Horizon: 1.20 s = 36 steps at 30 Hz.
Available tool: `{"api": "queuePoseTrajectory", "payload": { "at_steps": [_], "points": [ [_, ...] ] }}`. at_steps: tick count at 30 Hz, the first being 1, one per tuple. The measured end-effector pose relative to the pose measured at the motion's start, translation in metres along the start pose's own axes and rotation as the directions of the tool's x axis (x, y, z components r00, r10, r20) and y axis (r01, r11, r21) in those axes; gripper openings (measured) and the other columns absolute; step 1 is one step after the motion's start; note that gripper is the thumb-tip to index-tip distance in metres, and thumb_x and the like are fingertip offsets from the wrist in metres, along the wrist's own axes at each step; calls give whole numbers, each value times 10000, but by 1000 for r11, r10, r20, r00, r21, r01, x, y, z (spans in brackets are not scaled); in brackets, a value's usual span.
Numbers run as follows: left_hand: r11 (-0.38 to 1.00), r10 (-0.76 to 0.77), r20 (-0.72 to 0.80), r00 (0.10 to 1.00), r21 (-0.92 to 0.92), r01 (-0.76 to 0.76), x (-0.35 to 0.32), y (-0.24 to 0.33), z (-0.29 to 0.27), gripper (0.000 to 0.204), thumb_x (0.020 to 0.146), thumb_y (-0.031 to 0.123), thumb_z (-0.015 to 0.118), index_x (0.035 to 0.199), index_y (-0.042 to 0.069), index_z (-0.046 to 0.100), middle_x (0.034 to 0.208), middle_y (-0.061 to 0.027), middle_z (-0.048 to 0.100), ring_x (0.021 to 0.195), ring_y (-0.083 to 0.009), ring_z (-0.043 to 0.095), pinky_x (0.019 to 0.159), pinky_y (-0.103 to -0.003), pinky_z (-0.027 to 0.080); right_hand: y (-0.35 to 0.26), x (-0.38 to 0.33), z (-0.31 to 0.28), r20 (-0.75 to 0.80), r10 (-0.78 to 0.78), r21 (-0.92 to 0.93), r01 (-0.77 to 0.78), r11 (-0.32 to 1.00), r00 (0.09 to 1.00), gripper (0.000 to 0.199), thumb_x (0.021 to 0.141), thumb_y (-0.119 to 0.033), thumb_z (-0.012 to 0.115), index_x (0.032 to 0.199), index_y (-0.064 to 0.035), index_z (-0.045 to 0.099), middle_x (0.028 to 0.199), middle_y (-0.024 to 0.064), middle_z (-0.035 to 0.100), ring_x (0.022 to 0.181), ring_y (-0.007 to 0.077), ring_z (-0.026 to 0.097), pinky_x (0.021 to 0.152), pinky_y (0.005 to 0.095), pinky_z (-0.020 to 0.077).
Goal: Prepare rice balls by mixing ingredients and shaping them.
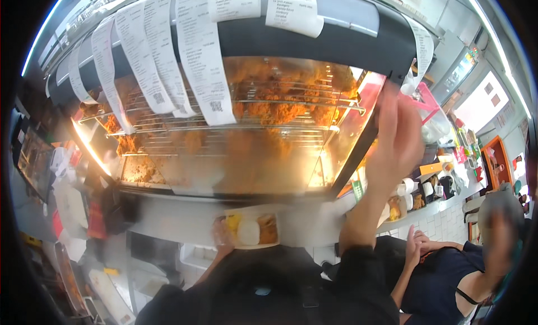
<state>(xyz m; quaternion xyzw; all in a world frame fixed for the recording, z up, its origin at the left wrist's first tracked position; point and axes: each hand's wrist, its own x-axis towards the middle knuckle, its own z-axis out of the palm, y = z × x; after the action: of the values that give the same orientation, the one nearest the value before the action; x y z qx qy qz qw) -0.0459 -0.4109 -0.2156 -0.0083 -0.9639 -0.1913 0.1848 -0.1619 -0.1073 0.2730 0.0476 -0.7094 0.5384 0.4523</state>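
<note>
My left hand (pixel 222 234) holds the left edge of a food tray (pixel 251 230) close to my chest; it carries a white mound of rice, a yellow side and a brown fried piece. My right hand (pixel 397 135) is raised high to the right, blurred, fingers up near a paper slip (pixel 421 49) hanging from the dark top rail of the warming cabinet (pixel 336 39). Whether the fingers pinch the slip cannot be made out.
A heated glass cabinet with wire racks (pixel 263 123) of fried chicken fills the middle. Several long paper slips (pixel 199 56) hang along its top. A counter (pixel 431 204) with cups and containers runs right. Another person in a dark top (pixel 443 280) sits at lower right.
</note>
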Motion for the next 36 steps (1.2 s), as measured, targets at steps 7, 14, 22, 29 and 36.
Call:
{"api": "queuePoseTrajectory", "payload": {
  "at_steps": [7,14,22,29,36],
  "points": [
    [985,51,2,999,-163,-50,31,22,15,452,848,116,557,1264,-27,458,1142,-278,523,981,-460,524,829,-571,409,-21,81,86,65,-380,-462,366,808,923,431,860,-415,670,921,11,659,828,98,659,774,241,624,748,335,468],
    [778,-240,-242,940,-627,37,70,32,-119,414,854,172,616,1235,39,528,1095,-205,580,952,-378,542,826,-504,429,72,-159,4,505,307,-274,-188,943,807,207,947,-219,578,993,-19,610,806,82,610,697,148,574,631,305,467],
    [848,379,-266,886,-284,-448,145,76,-163,214,752,102,683,962,100,645,950,-105,648,833,-307,593,717,-408,467,120,-261,39,439,420,-525,-153,837,795,277,925,-207,576,1168,-75,552,912,194,660,761,333,654,665,452,493],
    [831,431,-220,875,-281,-480,128,70,-151,187,757,60,686,930,114,640,889,-72,648,789,-287,598,665,-406,463,113,-264,28,721,80,-484,418,769,688,243,837,-173,626,1068,-98,610,885,135,635,913,301,611,724,444,493],
    [794,453,-335,826,-271,-545,129,69,-146,240,766,66,697,988,95,611,902,-70,641,823,-293,596,707,-410,464,137,-230,33,897,-43,-225,537,813,441,286,707,-184,712,948,-74,605,856,132,647,918,290,619,744,420,512]
  ]
}}
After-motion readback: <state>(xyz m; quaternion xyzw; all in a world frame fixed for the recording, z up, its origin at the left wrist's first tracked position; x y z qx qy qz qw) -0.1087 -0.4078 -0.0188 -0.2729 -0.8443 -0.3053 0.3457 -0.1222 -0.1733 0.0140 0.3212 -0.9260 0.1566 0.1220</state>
